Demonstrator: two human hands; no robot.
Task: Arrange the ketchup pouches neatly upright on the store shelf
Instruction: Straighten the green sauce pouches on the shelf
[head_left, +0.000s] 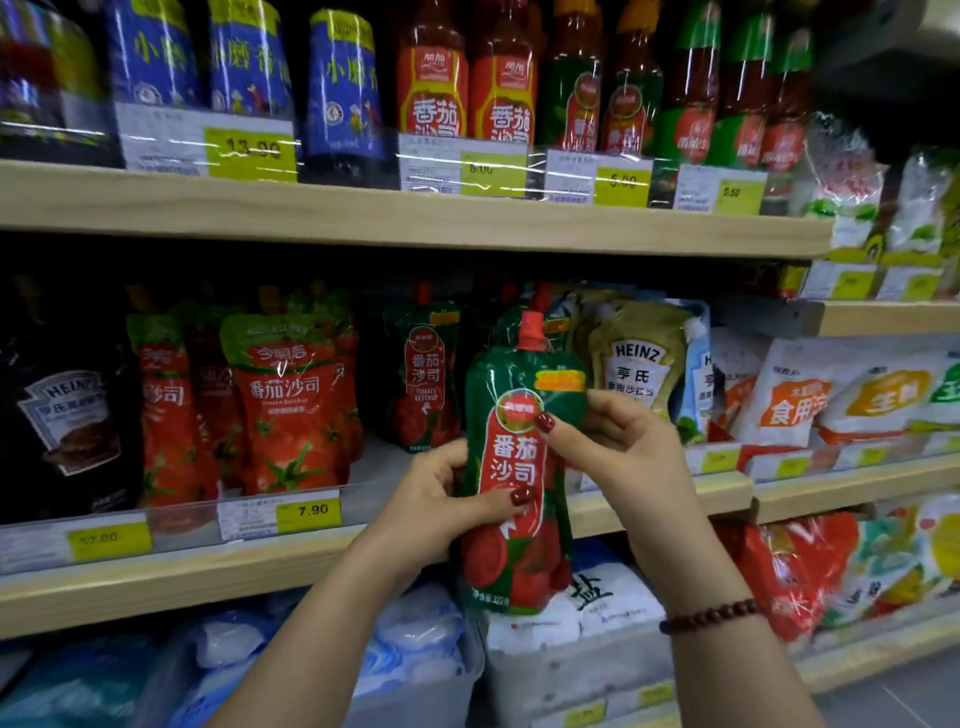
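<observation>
Hands, nearest item: left hand (441, 499) grips the lower left edge of the held ketchup pouch (519, 467), thumb across its front; right hand (618, 447) pinches the upper right edge, thumb on the round label. Pouch: green and red, red cap (532, 330) up, close to upright, held in front of the shelf edge and not resting on anything.

Beyond the hands: middle shelf (660, 501), with a bare patch just behind the left hand. A matching green pouch (423, 371) stands upright past that gap; further ones stand behind the held pouch's cap. Heinz pouch (641, 358) leans beyond the right hand.

Handling, as judged: keep both edges gripped, carry the base over the lip, seat it flat beside the matching pouch, label forward, and release only when it stands unaided. Soft body may slump.
</observation>
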